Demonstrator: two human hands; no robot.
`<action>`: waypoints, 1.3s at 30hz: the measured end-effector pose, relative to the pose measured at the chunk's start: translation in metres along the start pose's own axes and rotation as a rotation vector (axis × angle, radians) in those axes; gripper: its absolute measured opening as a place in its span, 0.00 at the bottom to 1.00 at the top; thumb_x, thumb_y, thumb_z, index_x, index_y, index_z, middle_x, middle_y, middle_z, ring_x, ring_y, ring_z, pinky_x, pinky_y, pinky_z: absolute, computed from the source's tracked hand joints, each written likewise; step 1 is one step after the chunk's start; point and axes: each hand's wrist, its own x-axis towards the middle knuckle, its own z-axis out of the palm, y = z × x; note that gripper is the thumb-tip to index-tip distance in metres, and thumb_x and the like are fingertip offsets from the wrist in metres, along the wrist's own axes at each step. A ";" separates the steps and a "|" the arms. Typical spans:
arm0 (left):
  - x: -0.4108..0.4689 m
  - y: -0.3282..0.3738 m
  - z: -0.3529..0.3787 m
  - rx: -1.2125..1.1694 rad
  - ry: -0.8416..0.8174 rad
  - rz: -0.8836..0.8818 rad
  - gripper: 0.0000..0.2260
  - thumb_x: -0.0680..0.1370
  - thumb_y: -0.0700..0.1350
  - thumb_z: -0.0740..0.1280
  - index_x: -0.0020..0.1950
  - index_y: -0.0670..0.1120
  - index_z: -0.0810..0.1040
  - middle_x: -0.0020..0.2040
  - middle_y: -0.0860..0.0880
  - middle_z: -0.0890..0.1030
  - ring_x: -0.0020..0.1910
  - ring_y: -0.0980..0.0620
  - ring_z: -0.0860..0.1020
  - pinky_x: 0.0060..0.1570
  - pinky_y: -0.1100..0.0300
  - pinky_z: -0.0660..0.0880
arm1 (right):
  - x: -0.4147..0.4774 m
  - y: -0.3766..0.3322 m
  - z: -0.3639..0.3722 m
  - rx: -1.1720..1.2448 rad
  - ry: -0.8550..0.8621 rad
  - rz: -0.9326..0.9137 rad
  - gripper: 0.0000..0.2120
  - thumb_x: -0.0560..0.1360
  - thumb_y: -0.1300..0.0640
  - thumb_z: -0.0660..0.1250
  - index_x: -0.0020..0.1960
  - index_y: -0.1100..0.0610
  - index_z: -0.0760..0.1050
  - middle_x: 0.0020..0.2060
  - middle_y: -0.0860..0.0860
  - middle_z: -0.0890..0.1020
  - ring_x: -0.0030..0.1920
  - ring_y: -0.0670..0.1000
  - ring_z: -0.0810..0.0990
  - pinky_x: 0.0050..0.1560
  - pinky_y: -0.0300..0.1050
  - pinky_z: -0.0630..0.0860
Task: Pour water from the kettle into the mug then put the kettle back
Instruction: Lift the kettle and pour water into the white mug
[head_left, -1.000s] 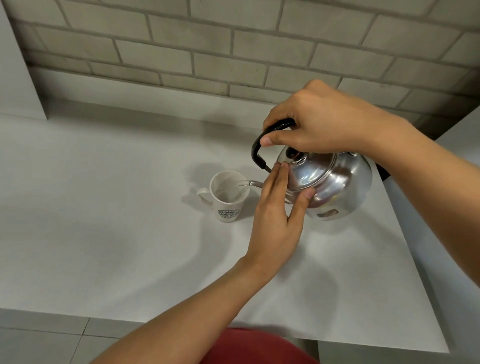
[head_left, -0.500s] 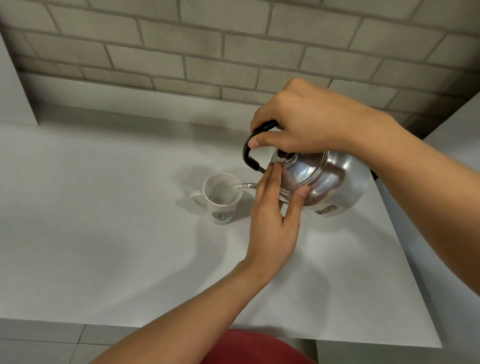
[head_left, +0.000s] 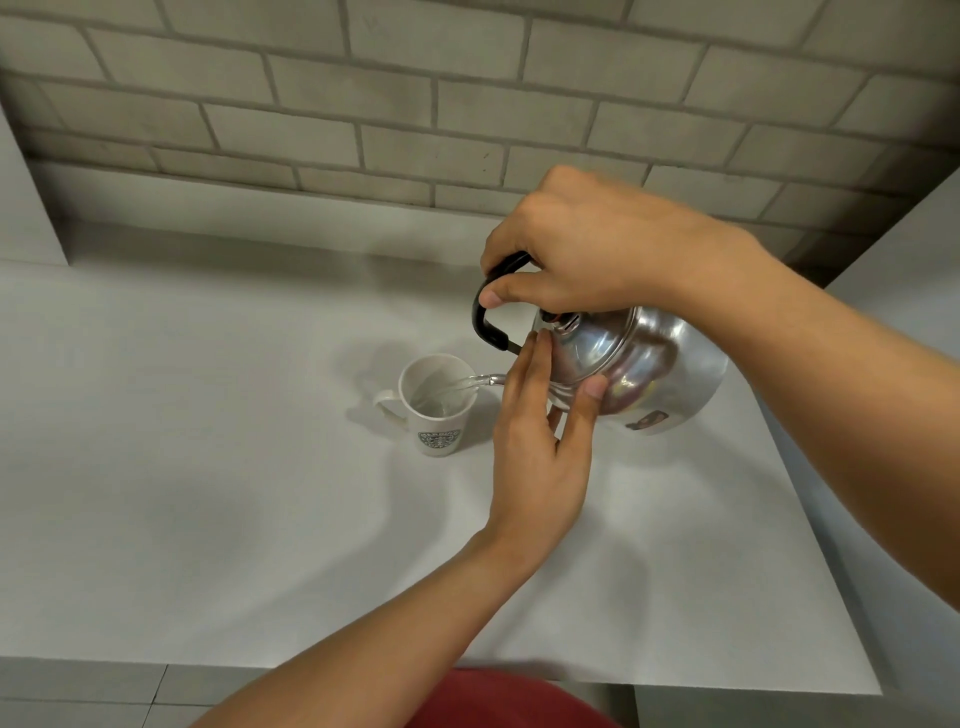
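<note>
A shiny steel kettle (head_left: 649, 369) hangs tilted to the left above the white counter (head_left: 208, 493). My right hand (head_left: 582, 249) is closed around its black handle (head_left: 485, 322). My left hand (head_left: 540, 431) lies flat against the kettle's lid and front, fingers pressed on the metal. From the spout a stream of water (head_left: 465, 384) falls into a white mug (head_left: 434, 410) with a green logo, which stands upright on the counter just left of the kettle, handle pointing left. Water shows inside the mug.
A grey brick wall (head_left: 415, 104) backs the counter. The counter's front edge (head_left: 363, 670) runs near the bottom, with tiled floor below left. A raised white surface (head_left: 914, 244) stands at the right, another white block (head_left: 26, 208) at the far left.
The kettle stays tilted with water running into the mug. Both hands keep their hold; the water level in the mug looks a little higher.
</note>
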 end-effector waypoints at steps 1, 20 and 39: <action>0.000 0.000 0.000 -0.006 0.003 -0.003 0.25 0.85 0.49 0.67 0.80 0.44 0.67 0.77 0.47 0.72 0.76 0.60 0.68 0.63 0.80 0.63 | 0.000 0.000 0.000 -0.002 -0.002 0.004 0.15 0.79 0.40 0.69 0.55 0.48 0.85 0.31 0.41 0.72 0.41 0.58 0.79 0.38 0.48 0.73; 0.004 0.004 0.003 -0.106 0.040 -0.035 0.25 0.85 0.49 0.67 0.81 0.46 0.66 0.76 0.52 0.70 0.73 0.73 0.64 0.60 0.83 0.63 | 0.012 -0.004 -0.008 -0.074 -0.005 -0.033 0.15 0.79 0.40 0.69 0.54 0.50 0.86 0.33 0.47 0.77 0.41 0.57 0.79 0.38 0.47 0.72; 0.007 0.004 0.007 -0.152 0.057 -0.075 0.28 0.83 0.56 0.65 0.81 0.48 0.66 0.78 0.52 0.71 0.78 0.61 0.65 0.70 0.74 0.63 | 0.021 -0.011 -0.013 -0.142 -0.026 -0.025 0.13 0.78 0.41 0.71 0.52 0.48 0.86 0.33 0.44 0.73 0.45 0.60 0.82 0.38 0.50 0.77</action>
